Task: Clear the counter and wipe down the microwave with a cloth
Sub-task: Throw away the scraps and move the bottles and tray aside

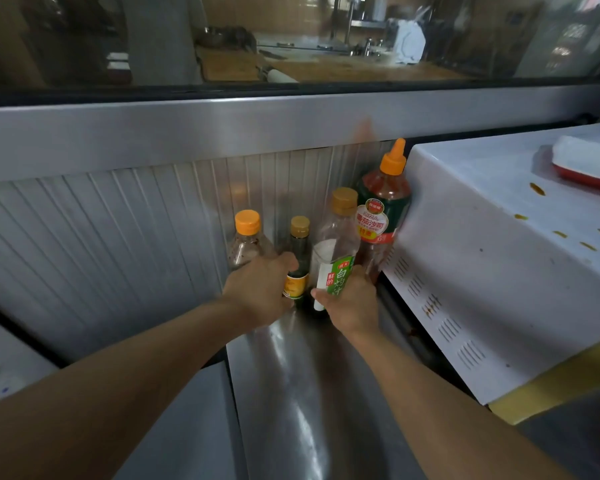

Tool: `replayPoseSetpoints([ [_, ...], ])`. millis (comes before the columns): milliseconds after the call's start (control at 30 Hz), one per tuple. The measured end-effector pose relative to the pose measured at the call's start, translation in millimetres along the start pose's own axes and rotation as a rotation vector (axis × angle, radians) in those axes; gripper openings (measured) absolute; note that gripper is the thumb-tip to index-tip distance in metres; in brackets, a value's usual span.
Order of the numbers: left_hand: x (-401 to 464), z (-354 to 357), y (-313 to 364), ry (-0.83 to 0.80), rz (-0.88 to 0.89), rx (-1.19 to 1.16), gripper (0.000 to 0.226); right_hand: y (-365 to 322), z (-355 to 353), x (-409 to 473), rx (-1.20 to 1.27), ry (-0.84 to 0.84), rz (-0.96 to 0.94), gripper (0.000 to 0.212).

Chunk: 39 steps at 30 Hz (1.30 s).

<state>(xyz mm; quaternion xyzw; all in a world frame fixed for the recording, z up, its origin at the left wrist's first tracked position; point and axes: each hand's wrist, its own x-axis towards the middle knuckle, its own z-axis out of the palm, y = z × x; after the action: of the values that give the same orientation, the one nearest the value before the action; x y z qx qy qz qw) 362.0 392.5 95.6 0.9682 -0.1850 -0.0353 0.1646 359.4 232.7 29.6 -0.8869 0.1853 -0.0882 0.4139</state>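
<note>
Head view: left hand wraps the dark sauce bottle, right hand the clear green-labelled bottle, seemingly to clear the tabletop beside the stained microwave.

Bottles, four, standing together: one clear bottle with orange cap; one small dark bottle with gold cap; one clear bottle with green label and tan cap; one ketchup squeeze bottle with orange nozzle. Microwave, white: one. Red-rimmed tray on top of it: one. Hands: two, left hand and right hand.
</note>
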Motion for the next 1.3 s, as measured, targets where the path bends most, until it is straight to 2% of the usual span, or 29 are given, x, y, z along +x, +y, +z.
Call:
replayPoseSetpoints([
  [133,0,7,3,-0.006,0.038,0.025,0.053,4,3,5,0.01,0.056,-0.012,0.064],
  [267,0,8,9,-0.005,0.051,0.029,0.053,9,0,2,-0.008,0.007,0.023,0.064],
  [433,-1,5,13,-0.008,0.039,0.034,0.053,12,-1,4,-0.007,-0.031,0.021,0.05],
  [633,-6,11,10,-0.021,0.02,0.068,0.051,14,7,12,-0.021,0.066,0.026,0.03],
  [800,-8,18,6,-0.048,0.004,0.081,0.05,17,8,13,-0.019,0.104,0.027,0.032],
  [933,-9,23,3,-0.06,-0.005,0.073,0.053,17,9,9,0.007,0.068,0.028,0.046],
  [1300,-11,31,-1,-0.055,-0.012,0.09,0.054,12,15,13,-0.055,0.092,0.011,0.045],
])
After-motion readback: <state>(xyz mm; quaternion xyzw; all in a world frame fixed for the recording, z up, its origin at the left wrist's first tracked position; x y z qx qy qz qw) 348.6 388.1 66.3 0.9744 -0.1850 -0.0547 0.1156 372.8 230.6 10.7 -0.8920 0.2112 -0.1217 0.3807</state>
